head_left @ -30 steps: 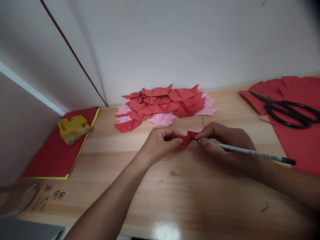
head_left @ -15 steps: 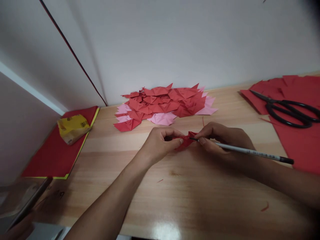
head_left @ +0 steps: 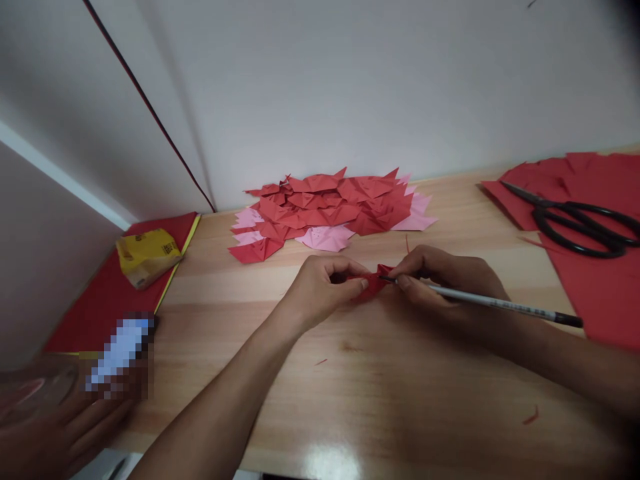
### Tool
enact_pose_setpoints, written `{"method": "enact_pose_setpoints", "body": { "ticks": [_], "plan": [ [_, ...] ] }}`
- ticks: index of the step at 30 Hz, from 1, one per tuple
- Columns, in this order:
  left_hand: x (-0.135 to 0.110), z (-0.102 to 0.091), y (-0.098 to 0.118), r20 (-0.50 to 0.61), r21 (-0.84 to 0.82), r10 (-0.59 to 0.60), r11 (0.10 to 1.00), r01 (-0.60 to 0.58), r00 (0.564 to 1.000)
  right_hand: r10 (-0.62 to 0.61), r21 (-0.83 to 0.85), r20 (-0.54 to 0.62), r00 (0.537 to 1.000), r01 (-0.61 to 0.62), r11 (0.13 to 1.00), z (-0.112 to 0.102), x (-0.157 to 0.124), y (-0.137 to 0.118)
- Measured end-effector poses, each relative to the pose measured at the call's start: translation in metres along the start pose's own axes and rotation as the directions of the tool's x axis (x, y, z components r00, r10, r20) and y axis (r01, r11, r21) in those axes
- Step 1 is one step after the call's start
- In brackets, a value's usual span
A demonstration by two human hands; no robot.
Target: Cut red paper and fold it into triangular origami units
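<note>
My left hand [head_left: 330,283] pinches a small folded piece of red paper [head_left: 370,287] just above the table, thumb on the near side. Closed around a thin grey pen [head_left: 490,297] with a black end is my right hand [head_left: 440,277]. The pen's dark tip touches the red paper, and the right fingertips rest at the paper's right corner. Behind both hands lies a pile of folded red paper pieces [head_left: 325,200], with pink paper pieces [head_left: 325,237] among them.
Black-handled scissors [head_left: 580,220] lie on red paper sheets [head_left: 595,287] at right. At left, a yellow packet [head_left: 149,257] sits on a red folder [head_left: 95,313]. Another person's hand [head_left: 95,427] holds a phone [head_left: 123,350], its screen blurred out. Red scraps [head_left: 531,415] dot the table [head_left: 410,413].
The other person's hand has come further in at lower left, and the phone's screen now shows. My hands have hardly moved; the pen's rear end has shifted slightly.
</note>
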State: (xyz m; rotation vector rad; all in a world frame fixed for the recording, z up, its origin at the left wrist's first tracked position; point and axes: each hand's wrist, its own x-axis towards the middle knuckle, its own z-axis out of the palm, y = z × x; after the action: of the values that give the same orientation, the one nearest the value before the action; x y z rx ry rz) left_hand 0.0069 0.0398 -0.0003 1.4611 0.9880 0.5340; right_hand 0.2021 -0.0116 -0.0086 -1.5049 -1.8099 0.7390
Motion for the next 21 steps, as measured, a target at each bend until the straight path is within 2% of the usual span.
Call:
{"method": "enact_pose_setpoints", "body": {
  "ticks": [16, 21],
  "plan": [
    [0.0024, 0.0006, -0.0038, -0.028, 0.022, 0.053, 0.998, -0.053, 0.998, -0.013, -0.058, -0.027, 1.0, 0.012, 0.998, 0.0017, 0.001, -0.0016],
    [0.0026, 0.0015, -0.0073, -0.04, 0.051, 0.083, 0.995, -0.081, 0.996, 0.03, -0.125, -0.045, 0.999, -0.036, 0.991, 0.0034, -0.0037, 0.0047]
  ]
}}
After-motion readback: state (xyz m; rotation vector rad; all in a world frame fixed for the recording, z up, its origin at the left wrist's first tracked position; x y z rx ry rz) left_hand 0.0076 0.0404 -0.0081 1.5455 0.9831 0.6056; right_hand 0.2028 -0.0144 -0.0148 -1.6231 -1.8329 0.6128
